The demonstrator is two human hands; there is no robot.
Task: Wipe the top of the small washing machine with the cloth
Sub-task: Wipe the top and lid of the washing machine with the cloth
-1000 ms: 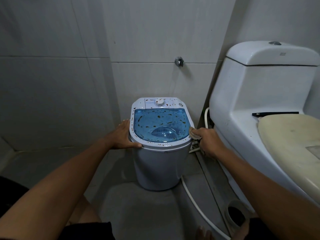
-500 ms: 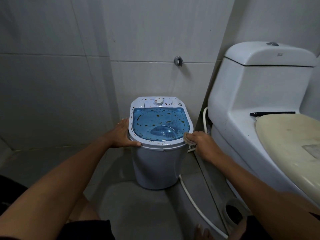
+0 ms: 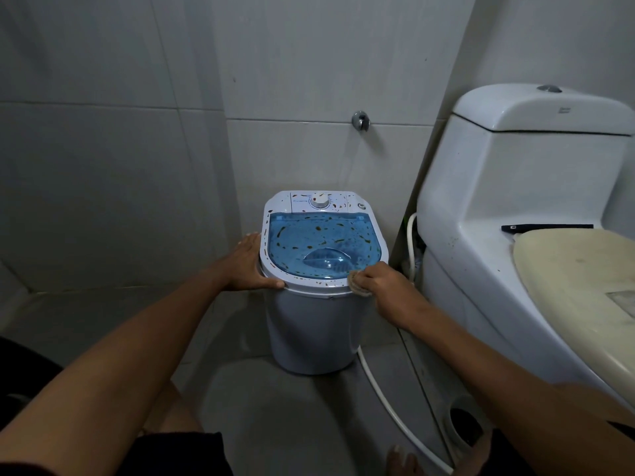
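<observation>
- The small washing machine [image 3: 318, 280] stands on the tiled floor [image 3: 275, 407] in front of you, close to the back wall [image 3: 309, 63], with the toilet [image 3: 508, 207] just beside it on your right.
- Its top is a white rim around a blue see-through lid [image 3: 319, 243], with a white dial [image 3: 320, 201] on the far panel; brown smears speckle lid, rim and panel alike.
- Your left hand [image 3: 245, 266] is spread flat against the machine's left edge, grip released, thumb lying along the near rim.
- Your right hand [image 3: 381, 281] sits at the near right corner of the top, grip clenched around the cloth [image 3: 355, 285]; the pale wad shows under your fingers and touches the white rim just where it curves down.
- The cloth is at the very edge, beside the lid's near right corner, not on the blue panel.
- Room on the right is tight: a narrow gap separates the machine from the toilet base, and a white hose [image 3: 388, 403] runs through it and along the floor.
- The left side is open floor up to the side wall [image 3: 86, 166].
- A dark flat object [image 3: 546, 228] lies on the toilet behind the seat cover [image 3: 580, 286]; you cannot tell what it is.
</observation>
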